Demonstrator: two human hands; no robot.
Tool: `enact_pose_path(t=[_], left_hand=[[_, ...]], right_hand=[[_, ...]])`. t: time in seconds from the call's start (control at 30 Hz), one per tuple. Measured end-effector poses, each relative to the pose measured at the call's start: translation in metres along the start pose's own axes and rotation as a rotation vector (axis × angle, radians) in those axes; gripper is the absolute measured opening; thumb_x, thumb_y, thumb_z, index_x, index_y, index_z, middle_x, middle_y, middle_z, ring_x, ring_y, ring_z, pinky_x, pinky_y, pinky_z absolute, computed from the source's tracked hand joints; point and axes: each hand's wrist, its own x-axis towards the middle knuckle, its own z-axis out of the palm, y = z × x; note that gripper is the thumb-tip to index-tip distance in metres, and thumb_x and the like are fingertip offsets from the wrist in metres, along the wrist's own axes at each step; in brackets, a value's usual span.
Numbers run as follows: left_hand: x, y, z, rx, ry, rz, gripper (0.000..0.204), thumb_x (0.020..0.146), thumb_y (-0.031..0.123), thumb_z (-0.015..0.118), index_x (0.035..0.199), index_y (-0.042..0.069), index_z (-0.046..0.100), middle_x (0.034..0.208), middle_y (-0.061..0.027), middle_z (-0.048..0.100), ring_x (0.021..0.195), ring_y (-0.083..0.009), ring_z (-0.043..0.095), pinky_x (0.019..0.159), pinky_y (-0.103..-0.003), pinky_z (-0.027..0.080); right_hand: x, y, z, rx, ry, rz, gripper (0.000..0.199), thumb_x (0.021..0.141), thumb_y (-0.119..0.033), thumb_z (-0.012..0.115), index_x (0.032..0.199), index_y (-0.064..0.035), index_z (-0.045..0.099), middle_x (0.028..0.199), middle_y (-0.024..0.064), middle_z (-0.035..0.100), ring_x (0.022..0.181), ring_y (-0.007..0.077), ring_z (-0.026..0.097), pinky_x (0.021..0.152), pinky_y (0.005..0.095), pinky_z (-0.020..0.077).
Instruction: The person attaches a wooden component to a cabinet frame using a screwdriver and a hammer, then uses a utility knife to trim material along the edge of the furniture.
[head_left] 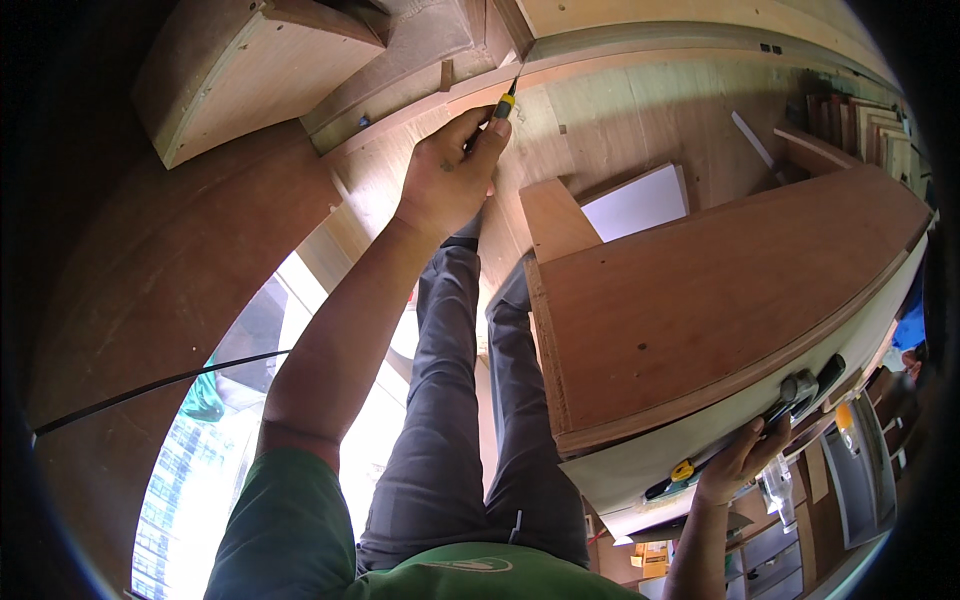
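My left hand [450, 175] reaches far forward, fingers closed around a yellow-and-black handled tool [506, 104]. The tool's slim dark tip points at the wooden edge strip by the corner of a panel. Whether it is a screwdriver or a knife is hard to make out. Lower right, my right hand [738, 462] has its fingers curled at the dark handle of what looks like a hammer [797, 388], over a pale sheet-covered face of a wooden box [720, 300]. Another yellow-and-black tool [682, 471] lies just left of that hand.
A wooden cabinet piece [250, 75] stands at the upper left. On the wooden panel are a white sheet [640, 203] and a small board [556, 215]. Boards [865, 130] stack at the far right. A black cable [160, 382] crosses the left. A clear bottle [778, 490] is at lower right.
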Motion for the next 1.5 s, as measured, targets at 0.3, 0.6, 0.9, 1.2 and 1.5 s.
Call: enact_pose_path(t=[0.3, 0.6, 0.9, 1.2, 1.5], left_hand=[[-0.002, -0.003, 0.007, -0.078, 0.007, 0.039, 0.048, 0.104, 0.027, 0.056, 0.147, 0.007, 0.049, 0.072, -0.0026, 0.058, 0.060, -0.0063, 0.050, 0.061, -0.024, 0.045], [0.003, -0.005, 0.006, 0.022, -0.052, 0.147, 0.052, 0.103, 0.019, 0.051, 0.153, 0.013, 0.042, 0.086, -0.0113, 0.060, 0.080, -0.0176, 0.058, 0.079, -0.030, 0.049], [0.002, -0.001, 0.007, 0.045, -0.051, 0.150, 0.052, 0.102, 0.018, 0.049, 0.153, 0.014, 0.042, 0.090, -0.0149, 0.062, 0.081, -0.0217, 0.060, 0.082, -0.032, 0.049], [0.003, -0.008, 0.016, 0.030, -0.020, 0.213, 0.051, 0.107, 0.019, 0.043, 0.157, 0.015, 0.036, 0.073, 0.0032, 0.045, 0.054, -0.0051, 0.046, 0.054, -0.022, 0.044], [0.003, -0.011, 0.017, 0.041, -0.011, 0.222, 0.050, 0.107, 0.018, 0.043, 0.157, 0.015, 0.036, 0.074, 0.0027, 0.046, 0.054, -0.0052, 0.046, 0.054, -0.023, 0.044]], right_hand=[[-0.001, 0.001, 0.000, -0.012, -0.008, 0.004, 0.048, 0.107, -0.025, 0.045, 0.144, 0.0019, 0.033, 0.140, 0.0234, 0.041, 0.126, 0.0308, 0.043, 0.110, 0.0417, 0.0347], [0.000, -0.004, 0.000, 0.025, -0.032, 0.039, 0.050, 0.107, -0.026, 0.045, 0.146, -0.0005, 0.028, 0.142, 0.0259, 0.038, 0.127, 0.0312, 0.043, 0.108, 0.0422, 0.0365], [0.000, -0.004, 0.002, 0.073, -0.029, 0.034, 0.050, 0.107, -0.031, 0.045, 0.144, -0.0004, 0.033, 0.141, 0.0239, 0.039, 0.126, 0.0302, 0.042, 0.108, 0.0418, 0.0363], [0.000, -0.008, 0.002, 0.056, -0.038, 0.010, 0.051, 0.106, -0.028, 0.044, 0.146, 0.0002, 0.029, 0.142, 0.0247, 0.039, 0.126, 0.0308, 0.043, 0.107, 0.0417, 0.0367], [0.001, -0.006, 0.002, 0.058, -0.042, -0.006, 0.050, 0.106, -0.028, 0.044, 0.145, 0.0012, 0.030, 0.142, 0.0247, 0.038, 0.127, 0.0302, 0.042, 0.107, 0.0410, 0.0359]])
